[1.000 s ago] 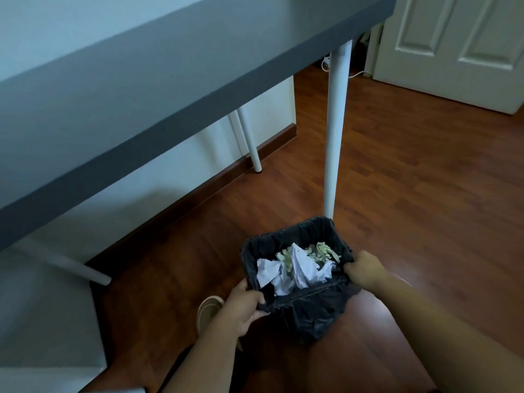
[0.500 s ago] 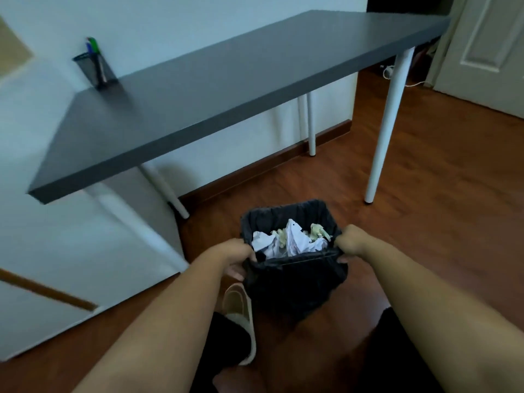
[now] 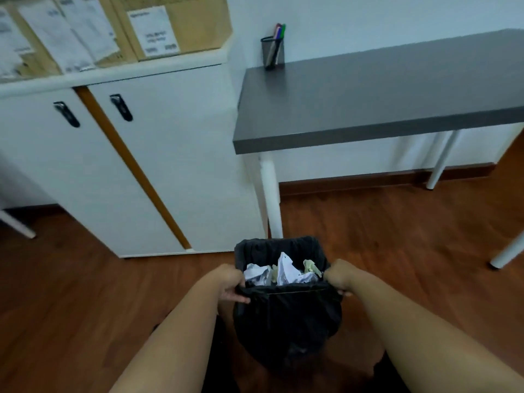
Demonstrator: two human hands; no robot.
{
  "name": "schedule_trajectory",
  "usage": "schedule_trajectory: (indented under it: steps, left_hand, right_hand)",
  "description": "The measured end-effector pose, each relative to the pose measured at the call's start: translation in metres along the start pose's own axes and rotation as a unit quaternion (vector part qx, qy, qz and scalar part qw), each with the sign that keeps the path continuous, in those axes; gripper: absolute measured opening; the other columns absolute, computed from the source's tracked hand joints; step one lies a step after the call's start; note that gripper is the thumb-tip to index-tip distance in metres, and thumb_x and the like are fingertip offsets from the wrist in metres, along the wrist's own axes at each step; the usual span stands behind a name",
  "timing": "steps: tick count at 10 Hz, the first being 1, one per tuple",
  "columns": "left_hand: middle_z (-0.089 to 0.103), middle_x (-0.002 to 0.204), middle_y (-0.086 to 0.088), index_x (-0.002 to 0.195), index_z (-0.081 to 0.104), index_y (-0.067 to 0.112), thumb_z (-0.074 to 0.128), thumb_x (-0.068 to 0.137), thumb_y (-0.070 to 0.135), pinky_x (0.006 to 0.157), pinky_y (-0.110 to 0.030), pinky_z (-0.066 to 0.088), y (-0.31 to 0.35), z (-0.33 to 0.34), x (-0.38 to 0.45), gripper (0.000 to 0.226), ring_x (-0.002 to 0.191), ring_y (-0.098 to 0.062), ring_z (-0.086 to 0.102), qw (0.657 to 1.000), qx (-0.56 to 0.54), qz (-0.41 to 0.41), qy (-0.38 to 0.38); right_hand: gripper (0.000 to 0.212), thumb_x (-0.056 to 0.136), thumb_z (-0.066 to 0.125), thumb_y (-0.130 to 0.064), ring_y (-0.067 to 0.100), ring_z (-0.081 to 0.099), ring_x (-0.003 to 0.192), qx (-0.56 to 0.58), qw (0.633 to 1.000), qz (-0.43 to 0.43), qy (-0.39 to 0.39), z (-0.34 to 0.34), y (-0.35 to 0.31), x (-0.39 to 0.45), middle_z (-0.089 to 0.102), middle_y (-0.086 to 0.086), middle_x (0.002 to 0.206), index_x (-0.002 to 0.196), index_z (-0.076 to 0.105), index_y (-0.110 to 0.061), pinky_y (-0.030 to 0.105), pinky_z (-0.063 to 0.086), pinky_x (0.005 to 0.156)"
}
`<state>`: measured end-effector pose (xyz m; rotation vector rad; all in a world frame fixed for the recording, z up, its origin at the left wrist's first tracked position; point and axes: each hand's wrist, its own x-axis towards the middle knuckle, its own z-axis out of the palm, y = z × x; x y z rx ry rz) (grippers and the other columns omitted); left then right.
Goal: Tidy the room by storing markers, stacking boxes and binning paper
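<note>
A small bin with a black liner (image 3: 286, 321) hangs in front of me, held above the wooden floor. My left hand (image 3: 229, 282) grips its left rim and my right hand (image 3: 338, 277) grips its right rim. Crumpled white and pale green paper (image 3: 283, 272) fills the top of the bin. On the grey desk's back left corner stands a mesh pen holder (image 3: 272, 54) with several markers (image 3: 279, 31) upright in it. Cardboard boxes (image 3: 175, 26) with white labels sit on top of the white cabinet.
A white two-door cabinet (image 3: 158, 165) with black handles stands to the left of the grey desk (image 3: 382, 92). A white desk leg (image 3: 269, 194) stands just behind the bin. Another white leg (image 3: 507, 253) pokes in at the right edge.
The view has swung left, from under the desk to the cabinet and boxes. The bin has been carried left with both hands still on its rim.
</note>
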<state>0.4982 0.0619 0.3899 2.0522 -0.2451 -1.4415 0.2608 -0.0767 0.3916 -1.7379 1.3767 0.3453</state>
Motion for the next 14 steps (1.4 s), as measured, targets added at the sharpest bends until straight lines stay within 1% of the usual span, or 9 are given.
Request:
schedule_trajectory:
  steps: [1, 3, 6, 8, 9, 10, 11, 12, 14]
  left_hand:
    - [0.061, 0.111, -0.021, 0.109, 0.062, -0.003, 0.050, 0.090, -0.009, 0.055, -0.043, 0.062, -0.011, -0.041, 0.017, 0.024, 0.083, -0.035, 0.064, 0.995, -0.027, 0.026, 0.087]
    - [0.072, 0.086, -0.014, 0.100, 0.074, 0.009, 0.062, 0.086, 0.004, 0.072, -0.043, 0.063, -0.026, -0.099, 0.075, 0.019, 0.077, -0.030, 0.071, 0.967, -0.098, 0.080, 0.220]
    - [0.074, 0.090, -0.008, 0.105, 0.074, 0.024, 0.060, 0.066, 0.012, 0.076, -0.039, 0.059, -0.035, -0.145, 0.165, 0.043, 0.081, -0.027, 0.070, 0.974, -0.083, 0.083, 0.195]
    - [0.069, 0.106, 0.003, 0.120, 0.059, 0.025, 0.061, 0.089, 0.003, 0.070, -0.025, 0.050, -0.027, -0.128, 0.186, 0.039, 0.091, -0.012, 0.065, 0.978, -0.157, 0.115, 0.074]
    - [0.066, 0.125, 0.003, 0.136, 0.050, 0.030, 0.071, 0.080, 0.013, 0.096, -0.033, 0.051, -0.031, -0.122, 0.209, 0.062, 0.110, -0.015, 0.063, 0.982, -0.138, 0.126, 0.013]
    - [0.056, 0.141, 0.001, 0.150, 0.034, 0.035, 0.080, 0.059, 0.038, 0.106, -0.041, 0.048, -0.028, -0.122, 0.223, 0.102, 0.121, -0.020, 0.059, 0.980, -0.164, 0.110, 0.005]
    - [0.050, 0.148, 0.002, 0.154, 0.026, 0.037, 0.077, 0.057, 0.050, 0.108, -0.041, 0.045, -0.023, -0.127, 0.230, 0.110, 0.125, -0.020, 0.056, 0.981, -0.160, 0.107, -0.017]
    - [0.043, 0.153, 0.003, 0.154, 0.025, 0.034, 0.073, 0.060, 0.057, 0.110, -0.041, 0.043, -0.024, -0.128, 0.217, 0.108, 0.130, -0.020, 0.052, 0.988, -0.122, 0.099, -0.004]
    - [0.052, 0.138, 0.002, 0.138, 0.053, 0.021, 0.064, 0.091, 0.022, 0.097, -0.021, 0.040, -0.040, -0.105, 0.114, 0.048, 0.124, -0.017, 0.053, 0.974, -0.097, 0.162, 0.127]
  right_hand:
    - [0.037, 0.094, 0.041, -0.008, 0.023, 0.041, 0.040, 0.011, 1.000, -0.002, -0.020, 0.031, -0.045, 0.022, 0.048, 0.015, 0.052, 0.058, 0.046, -0.004, 0.023, 0.031, 0.038]
    - [0.009, 0.100, 0.037, -0.009, 0.033, 0.057, 0.054, 0.231, 0.970, 0.078, -0.017, 0.082, -0.118, 0.081, 0.057, 0.025, 0.079, 0.105, 0.041, -0.002, 0.024, 0.044, 0.034]
    - [0.030, 0.101, 0.038, -0.008, 0.032, 0.061, 0.067, 0.327, 0.939, 0.109, -0.004, 0.124, -0.166, 0.157, 0.055, 0.021, 0.087, 0.130, 0.043, -0.010, 0.036, 0.056, 0.049]
    - [0.036, 0.102, 0.039, -0.006, 0.026, 0.055, 0.066, 0.389, 0.916, 0.088, 0.045, 0.130, -0.169, 0.191, 0.051, 0.014, 0.081, 0.137, 0.043, -0.010, 0.037, 0.053, 0.053]
    - [0.037, 0.103, 0.031, -0.002, 0.025, 0.050, 0.063, 0.418, 0.905, 0.056, 0.062, 0.130, -0.170, 0.194, 0.051, 0.019, 0.084, 0.139, 0.040, -0.008, 0.030, 0.053, 0.050]
    - [0.034, 0.103, 0.034, -0.002, 0.042, 0.056, 0.081, 0.413, 0.907, 0.033, 0.078, 0.130, -0.172, 0.197, 0.051, 0.042, 0.120, 0.135, 0.043, -0.006, 0.047, 0.054, 0.085]
    - [0.029, 0.100, 0.041, -0.003, 0.051, 0.050, 0.122, 0.411, 0.909, 0.043, 0.053, 0.132, -0.170, 0.196, 0.046, 0.037, 0.133, 0.127, 0.044, -0.013, 0.056, 0.037, 0.108]
    - [0.049, 0.099, 0.048, -0.010, 0.040, 0.048, 0.127, 0.420, 0.905, 0.064, -0.005, 0.128, -0.167, 0.177, 0.048, 0.021, 0.139, 0.144, 0.031, -0.015, 0.049, 0.040, 0.105]
    - [0.030, 0.097, 0.049, -0.013, 0.031, 0.059, 0.096, 0.299, 0.954, 0.001, -0.017, 0.082, -0.145, 0.108, 0.060, 0.014, 0.106, 0.127, 0.051, -0.016, 0.046, 0.051, 0.088]
